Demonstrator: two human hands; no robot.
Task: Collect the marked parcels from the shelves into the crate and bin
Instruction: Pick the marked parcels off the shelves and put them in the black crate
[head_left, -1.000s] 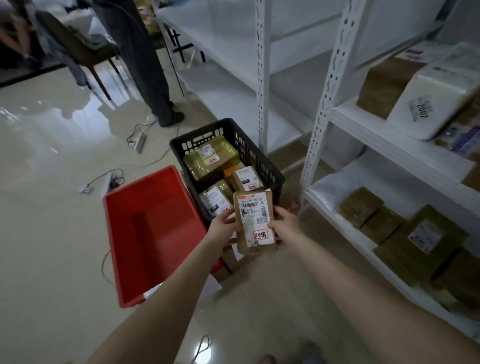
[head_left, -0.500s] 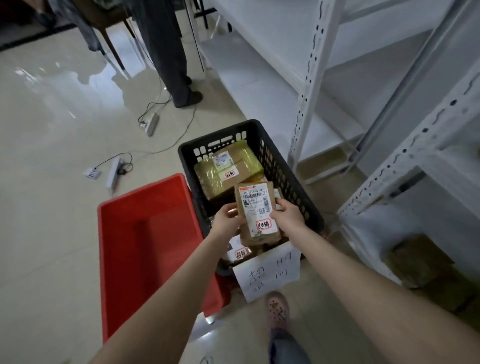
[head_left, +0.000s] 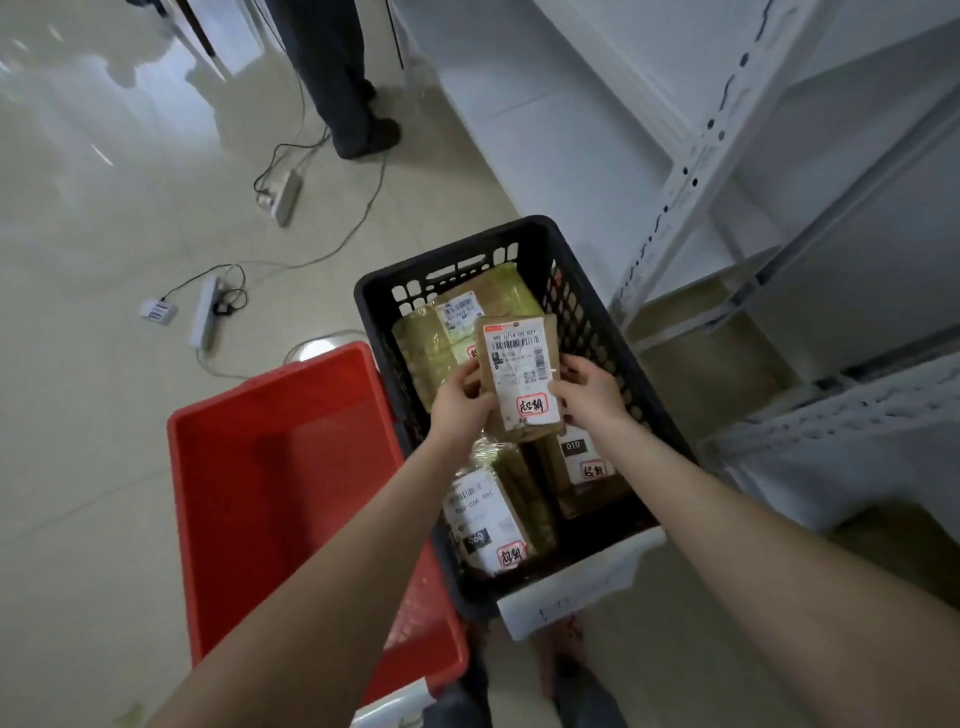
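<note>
While the marked parcel (head_left: 519, 384) is pinched at its edges by the left hand (head_left: 460, 402) and right hand (head_left: 589, 392) over the black crate (head_left: 452, 254), it is best lowered flat before being released.

Both hands hold one parcel between them, arms stretched forward and down.

The left hand (head_left: 460, 408) grips the left edge of the parcel (head_left: 519, 379), its back toward the camera and its fingers curled against the brown wrapper. The right hand (head_left: 589, 392) grips the right edge at about the same height, fingers bent round the side. The two bare forearms converge on the parcel, the left rising from the bottom-left of the view and the right from its lower right edge. The hands do not touch each other.
</note>
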